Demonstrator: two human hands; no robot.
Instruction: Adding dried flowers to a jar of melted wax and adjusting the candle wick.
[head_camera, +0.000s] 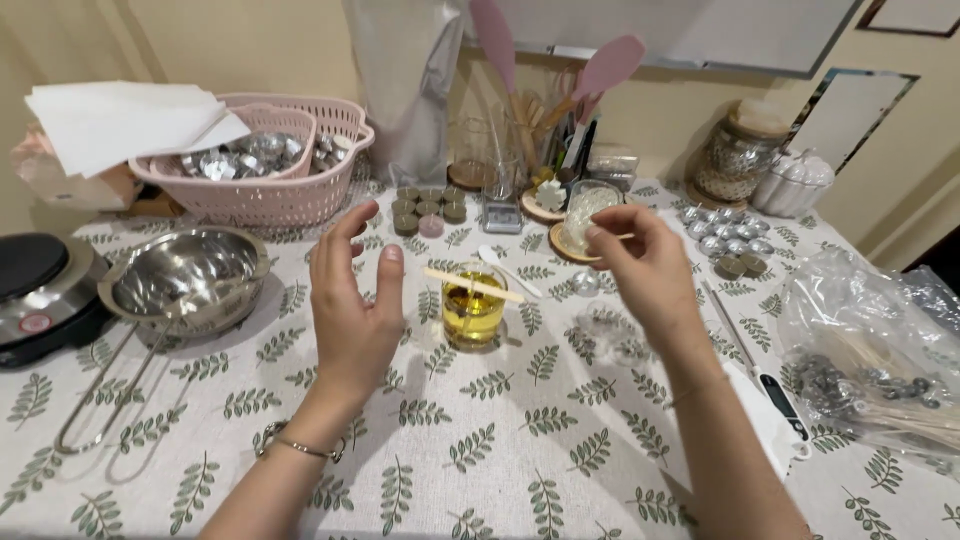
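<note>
Head view, inspector A: Right hand (645, 262) has thumb and forefinger pinched on a thin wooden stick (622, 237), its end just showing past the fingertips. Grip closed on it, raised above the worktop.

Inspector B: And the left hand (352, 300)?

A: Spread open, fingers apart, holding nothing. It hovers just left of a small glass (472, 312) of yellow liquid, not touching it.

B: Position of the glass?

A: Upright on the leaf-patterned worktop (500, 450), between the two hands. A flat wooden stick (472, 285) lies across its rim.

B: Surroundings?

A: Steel bowl (185, 275) on a wire stand to the left, black hotplate (40, 290) at the left edge. Pink basket (262, 160) of silver cups behind, white paper over one corner. Brown tealights (428, 207) grouped behind the glass. Clear plastic bag (870, 350) of wicks at right, a white-and-black thermometer (765, 380) just beside it.
</note>
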